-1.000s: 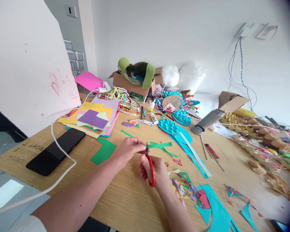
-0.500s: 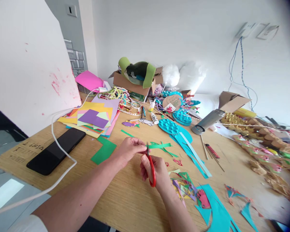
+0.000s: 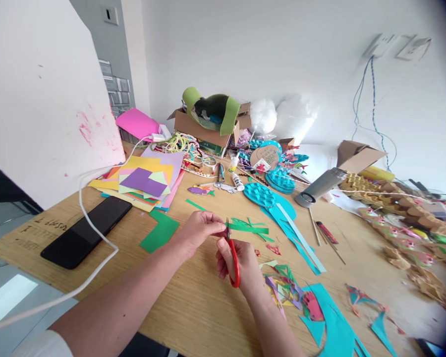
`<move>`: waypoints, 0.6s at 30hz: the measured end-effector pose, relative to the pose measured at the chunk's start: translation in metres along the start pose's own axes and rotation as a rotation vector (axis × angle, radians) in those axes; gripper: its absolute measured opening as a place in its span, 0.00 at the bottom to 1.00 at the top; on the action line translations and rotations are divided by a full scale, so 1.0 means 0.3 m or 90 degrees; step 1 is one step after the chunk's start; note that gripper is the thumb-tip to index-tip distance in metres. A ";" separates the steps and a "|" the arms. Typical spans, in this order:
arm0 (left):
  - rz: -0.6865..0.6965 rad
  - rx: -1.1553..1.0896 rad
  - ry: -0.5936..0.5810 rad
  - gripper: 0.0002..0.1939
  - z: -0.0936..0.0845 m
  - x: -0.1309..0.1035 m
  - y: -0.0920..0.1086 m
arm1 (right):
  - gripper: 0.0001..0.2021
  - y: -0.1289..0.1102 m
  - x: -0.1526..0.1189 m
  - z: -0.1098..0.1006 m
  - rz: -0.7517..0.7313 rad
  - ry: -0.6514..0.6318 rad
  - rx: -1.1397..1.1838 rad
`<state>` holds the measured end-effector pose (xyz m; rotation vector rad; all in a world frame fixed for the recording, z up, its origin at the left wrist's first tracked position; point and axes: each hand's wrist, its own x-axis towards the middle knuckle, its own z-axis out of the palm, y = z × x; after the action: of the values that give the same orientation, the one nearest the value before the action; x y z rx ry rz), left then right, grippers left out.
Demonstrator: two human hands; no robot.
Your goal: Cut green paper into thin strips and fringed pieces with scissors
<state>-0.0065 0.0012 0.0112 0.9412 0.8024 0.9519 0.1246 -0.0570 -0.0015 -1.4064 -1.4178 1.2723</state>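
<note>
My right hand point(image 3: 241, 265) is closed round the handles of red scissors point(image 3: 235, 263), their blades pointing away from me and nearly together. A green paper strip point(image 3: 250, 229) sticks out to the right of the blades. My left hand point(image 3: 202, 230) pinches the strip's near end just left of the blade tips; that end is mostly hidden by the fingers. Thin green paper scraps point(image 3: 262, 235) lie on the table behind and below the strip. Left of my left hand lies a larger green paper piece point(image 3: 159, 232), and a narrow green strip point(image 3: 195, 205) rests beyond it.
A black phone point(image 3: 87, 232) with a white cable point(image 3: 96, 225) across it lies left, near stacked coloured paper point(image 3: 143, 181). Blue paper point(image 3: 330, 317) and mixed scraps point(image 3: 282, 287) are right of my forearm. A metal flask point(image 3: 321, 187) and a red cutter point(image 3: 327, 232) lie farther right.
The free end of the green strip has dropped and swung slightly, now pointing a little downward to the right. The hands and scissors have barely moved.
</note>
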 end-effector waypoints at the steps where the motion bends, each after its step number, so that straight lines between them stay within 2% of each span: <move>1: -0.001 0.004 -0.001 0.06 -0.001 0.001 -0.002 | 0.24 -0.004 -0.001 0.001 0.002 -0.002 0.000; 18: 0.017 0.024 -0.012 0.06 -0.008 0.008 -0.004 | 0.23 -0.008 0.001 -0.007 0.014 -0.023 -0.017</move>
<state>-0.0074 0.0040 0.0089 0.9947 0.7965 0.9520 0.1260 -0.0561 0.0012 -1.4271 -1.4525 1.3039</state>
